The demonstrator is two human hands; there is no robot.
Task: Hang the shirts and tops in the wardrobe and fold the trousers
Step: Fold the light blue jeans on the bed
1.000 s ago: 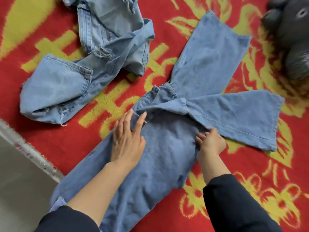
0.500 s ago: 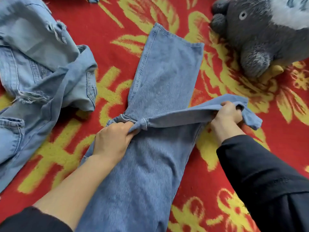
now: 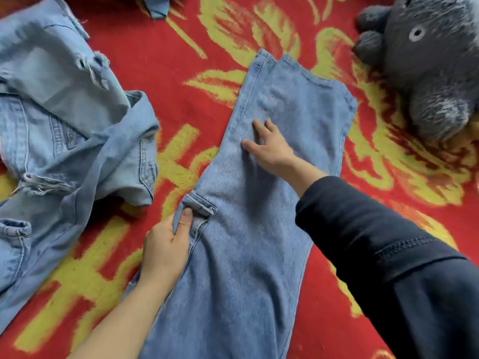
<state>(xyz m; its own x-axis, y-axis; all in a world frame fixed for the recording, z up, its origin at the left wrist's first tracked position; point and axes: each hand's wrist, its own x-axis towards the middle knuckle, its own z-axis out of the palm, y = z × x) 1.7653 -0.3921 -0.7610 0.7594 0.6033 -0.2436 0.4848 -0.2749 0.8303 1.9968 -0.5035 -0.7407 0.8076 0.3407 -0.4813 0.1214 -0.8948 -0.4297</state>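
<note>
So our right fingers (image 3: pixel 259 126) are spread out flat on the top leg of the jeans (image 3: pixel 246 255), palm down. On the other side our thumb (image 3: pixel 186 218) and curled fingers are pinching the little crotch fold at the edge. That's the right hand (image 3: pixel 272 151) smoothing and the left hand (image 3: pixel 166 250) anchoring. The jeans lie lengthwise in the middle of the red-and-yellow rug (image 3: pixel 181 47), one leg stacked on the other, with the hems at the far end a bit offset. Our tip for this step: hold that crotch point tucked in and sweep the flat hand toward the hems to push wrinkles out, then line up both hems before folding across. If the seam side bunches, the fold will probably come out lumpy. The other jeans (image 3: pixel 64 141) sit crumpled off to the left, not folded yet, and a grey stuffed toy (image 3: pixel 435 68) is at the far right, apart from the hems.
</note>
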